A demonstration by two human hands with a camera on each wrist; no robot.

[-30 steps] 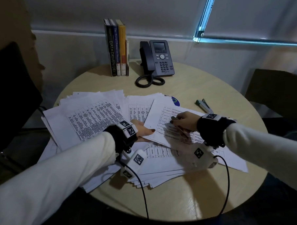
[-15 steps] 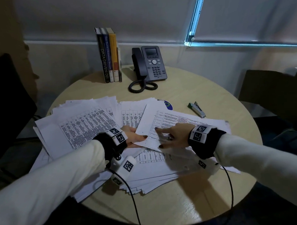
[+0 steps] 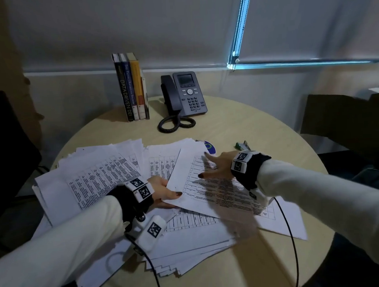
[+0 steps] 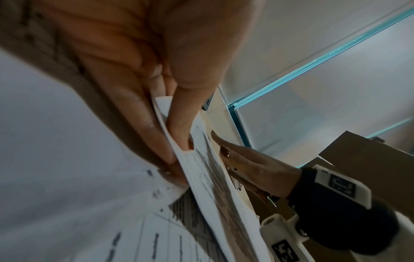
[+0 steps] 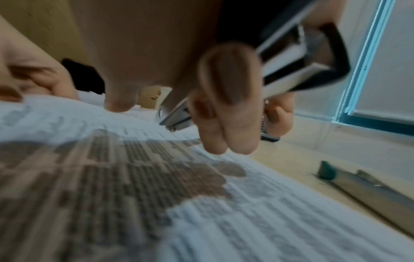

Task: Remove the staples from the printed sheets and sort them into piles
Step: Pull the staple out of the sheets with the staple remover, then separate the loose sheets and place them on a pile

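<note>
Printed sheets [image 3: 94, 178] lie fanned in loose stacks across the round table [image 3: 259, 127]. My left hand [image 3: 173, 198] pinches the near left edge of the top sheet [image 3: 219, 192], thumb on top; the left wrist view shows that pinch [image 4: 179, 145] lifting the edge a little. My right hand [image 3: 215, 166] hovers over the sheet's far part, index finger and thumb stretched out. In the right wrist view its other fingers [image 5: 226, 115] curl round a black-and-silver metal tool [image 5: 309, 58], blurred by motion. A green-tipped metal tool [image 3: 242, 145] [image 5: 363, 186] lies on the table just beyond that hand.
Upright books [image 3: 130, 87] and a desk phone [image 3: 186, 93] with a coiled cord stand at the back. A round blue-green disc [image 3: 209, 146] peeks from under the papers. Dark chairs flank the table on the left [image 3: 8, 140] and right [image 3: 344, 119]. Wrist cables trail over the papers.
My right hand went from bunched on the middle of the top sheet to stretched out, and moved toward the sheet's far right. The left hand kept its pinch on the edge.
</note>
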